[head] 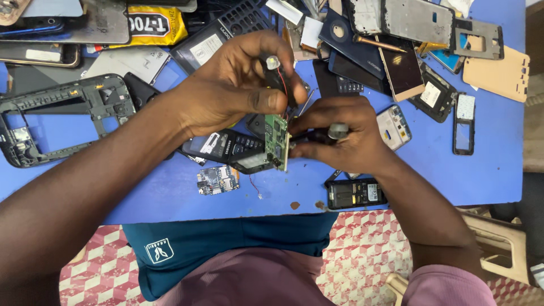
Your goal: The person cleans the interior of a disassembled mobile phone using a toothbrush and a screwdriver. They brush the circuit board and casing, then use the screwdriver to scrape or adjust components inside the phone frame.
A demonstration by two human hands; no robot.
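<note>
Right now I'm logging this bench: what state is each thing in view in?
Left hand: raised, grip closed on a small black part with red wires.
Right hand: grip closed on a dark tool.
Green circuit board: bare, held on edge between the hands.
Keypad phone: flat on the blue table, under the hands.
Black phone frame: empty, lying flat.
Small loose board: lying flat.

Above the blue table (453,170) strewn with phone shells and frames, the left hand (229,85) pinches a green circuit board (277,141) on edge with a red wire, while the right hand (340,141) presses a dark tool (323,134) against it.
</note>
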